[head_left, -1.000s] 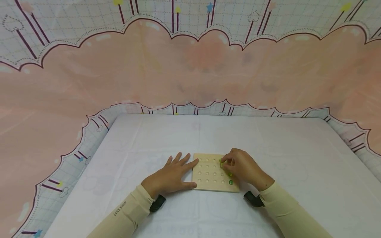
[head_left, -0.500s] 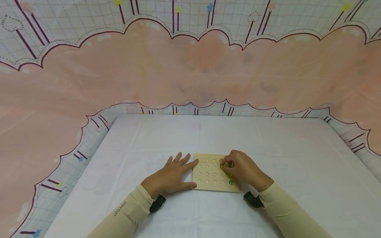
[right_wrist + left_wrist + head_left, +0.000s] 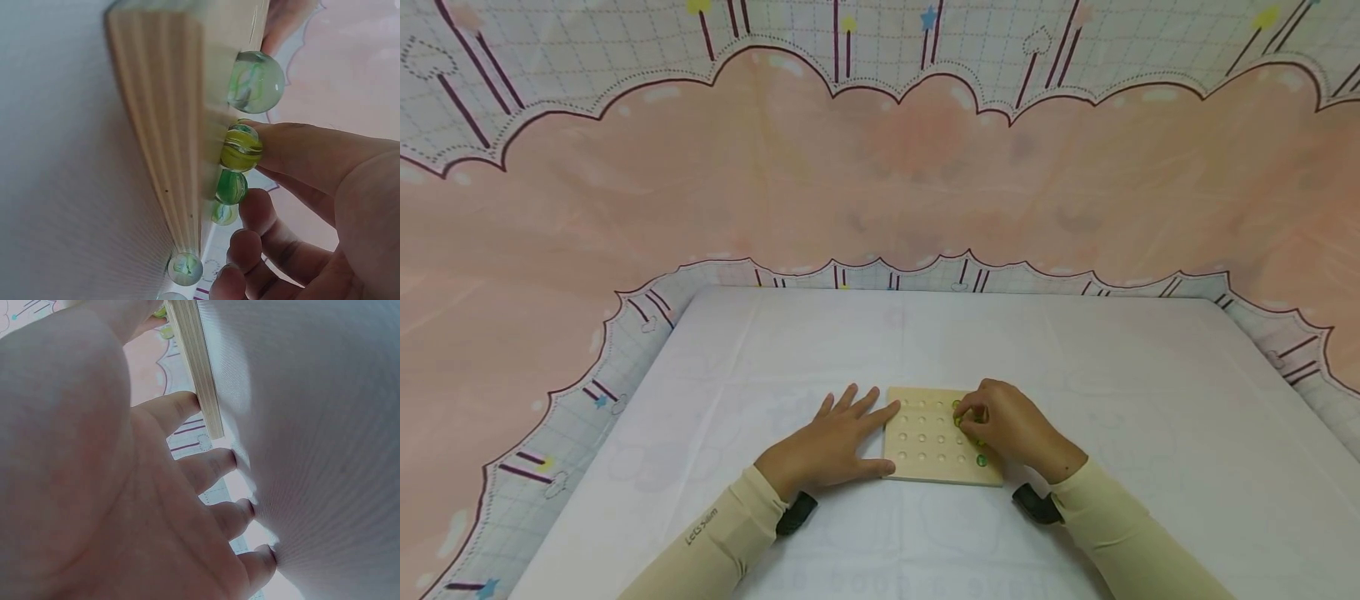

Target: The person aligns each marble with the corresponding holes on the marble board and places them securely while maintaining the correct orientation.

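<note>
On the white tabletop (image 3: 1075, 375) in front of me lies a square wooden peg board (image 3: 928, 437) with rows of shallow dimples. My left hand (image 3: 827, 446) rests flat beside its left edge, fingers (image 3: 212, 465) straight and spread, the index tip touching the board's side to steady it. My right hand (image 3: 1011, 425) curls over the board's right column, thumb and forefinger pinching a yellow-green marble (image 3: 240, 149) right against the wood. Other green marbles (image 3: 255, 81) already sit along that same column; I can't quite tell whether the pinched one is seated in its dimple. I judge I am midway through setting this marble down, with most dimples bare. My next move calls for a soft release, so the marble settles without rolling and nudges no neighbour.
</note>
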Motion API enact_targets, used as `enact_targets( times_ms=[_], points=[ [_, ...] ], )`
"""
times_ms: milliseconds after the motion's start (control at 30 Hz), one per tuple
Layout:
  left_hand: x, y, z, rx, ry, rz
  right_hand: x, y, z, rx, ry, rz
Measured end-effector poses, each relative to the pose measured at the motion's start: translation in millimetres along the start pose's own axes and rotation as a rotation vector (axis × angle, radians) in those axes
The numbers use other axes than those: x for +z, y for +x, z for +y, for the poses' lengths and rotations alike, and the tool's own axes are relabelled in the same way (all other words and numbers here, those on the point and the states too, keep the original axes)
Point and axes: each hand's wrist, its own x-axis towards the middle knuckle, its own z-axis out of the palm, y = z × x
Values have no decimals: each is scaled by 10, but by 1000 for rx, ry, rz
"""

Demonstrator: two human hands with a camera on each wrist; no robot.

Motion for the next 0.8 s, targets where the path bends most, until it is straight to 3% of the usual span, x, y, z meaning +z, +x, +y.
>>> enact_targets(
  times_ms=[600,800],
  points=[
    [-23,-7,-20,8,0,7,-205,-49,-74,7,34,50],
    [-21,-8,-11,12,-24,-9,-305,-117,-18,-20,-23,104]
  ],
)
